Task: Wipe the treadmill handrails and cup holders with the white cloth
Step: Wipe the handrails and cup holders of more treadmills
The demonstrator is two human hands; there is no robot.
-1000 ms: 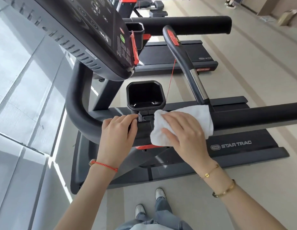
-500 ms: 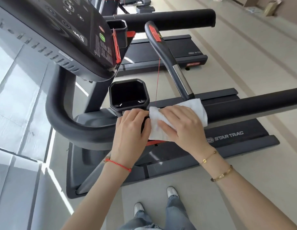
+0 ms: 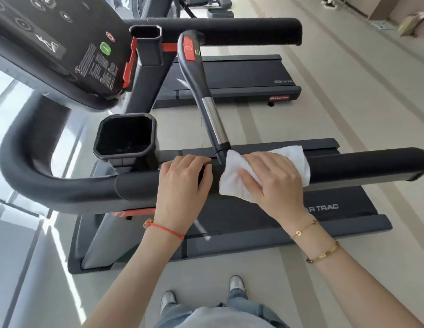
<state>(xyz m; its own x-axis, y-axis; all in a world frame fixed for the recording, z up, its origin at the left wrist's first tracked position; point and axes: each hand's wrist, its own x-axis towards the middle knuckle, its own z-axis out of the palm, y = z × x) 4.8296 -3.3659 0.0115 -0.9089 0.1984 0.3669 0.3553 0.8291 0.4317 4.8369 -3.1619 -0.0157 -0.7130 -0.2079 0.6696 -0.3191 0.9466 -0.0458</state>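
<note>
The near black padded handrail (image 3: 362, 163) runs left to right across the middle and curves away at the left. My right hand (image 3: 275, 183) presses the white cloth (image 3: 232, 183) flat over the rail, just right of the inner grip bar's base. My left hand (image 3: 182, 185) grips the same rail beside the cloth, fingers curled over the top. A black cup holder (image 3: 126, 138), open and dark inside, sits just left of and behind my left hand. A second cup holder (image 3: 146, 36) and the far handrail (image 3: 249, 30) lie further back.
The console (image 3: 57, 48) tilts overhead at the upper left. An inner grip bar (image 3: 206, 95) with a red button and silver section slopes down to the rail. The treadmill deck (image 3: 324, 209) lies below. A second treadmill (image 3: 230, 76) stands behind. My feet (image 3: 201, 294) are on the floor.
Both hands and the cloth have slid to the right along the near handrail, away from the cup holder. The view has shifted with them.
</note>
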